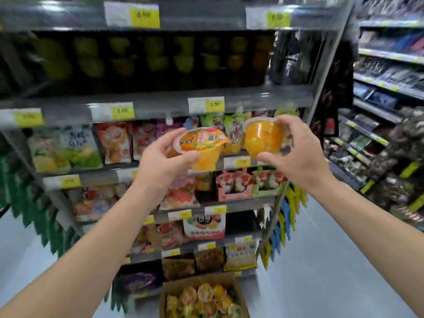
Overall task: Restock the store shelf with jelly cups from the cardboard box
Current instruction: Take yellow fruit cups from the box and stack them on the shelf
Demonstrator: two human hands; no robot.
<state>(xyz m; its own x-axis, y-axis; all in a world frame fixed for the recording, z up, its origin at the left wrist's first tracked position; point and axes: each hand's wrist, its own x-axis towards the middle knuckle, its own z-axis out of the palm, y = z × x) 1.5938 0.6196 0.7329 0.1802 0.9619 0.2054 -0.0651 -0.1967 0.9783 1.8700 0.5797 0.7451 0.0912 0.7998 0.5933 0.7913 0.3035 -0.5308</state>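
Cardboard box [236, 292] at the feet, cups inside. Left hand [165, 161] curls round a lidded jelly cup [202, 145], thumb under the rim; right hand [298, 154] pinches a second cup [262, 136] thumb-to-fingers. Both raised, probably bound for the blurred cup shelf [160, 102] above

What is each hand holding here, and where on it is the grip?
Each hand holds an orange jelly cup. The left hand grips its cup around the rim and side wall, lid tilted toward the camera; the right hand pinches its cup by rim and base.
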